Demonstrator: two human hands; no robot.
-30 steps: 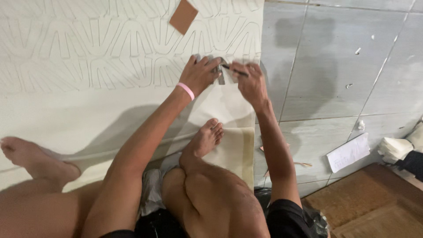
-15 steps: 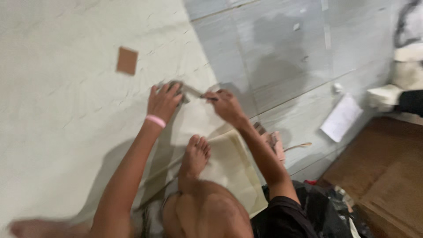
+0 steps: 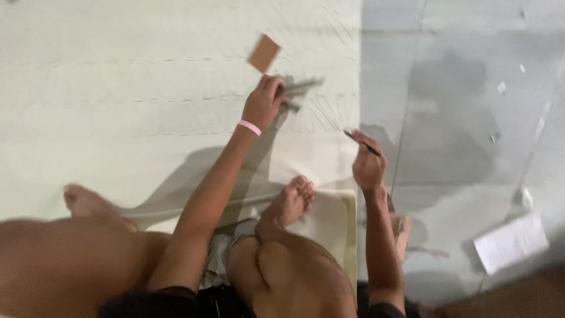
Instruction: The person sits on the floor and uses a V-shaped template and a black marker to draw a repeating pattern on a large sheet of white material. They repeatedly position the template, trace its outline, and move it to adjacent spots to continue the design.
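I sit on the floor over a large pale cream sheet [image 3: 118, 118] with faint embossed line patterns. My left hand [image 3: 263, 103], with a pink band on the wrist, is stretched forward and grips a grey metal tool [image 3: 299, 89] that rests on the sheet. My right hand [image 3: 368, 165] is raised near the sheet's right edge and holds a thin dark pencil [image 3: 362, 143]. A small brown card [image 3: 264, 53] lies on the sheet just beyond my left hand. The picture is blurred by motion.
Grey floor tiles [image 3: 459, 118] run along the right of the sheet. A white paper [image 3: 511, 241] lies on the tiles at lower right. My bare feet [image 3: 291, 203] and knees fill the lower part of the view.
My two hands were together at one spot on the sheet. Now the left has moved forward with the metal tool, and the right has drawn back with the pencil. The view has swung.
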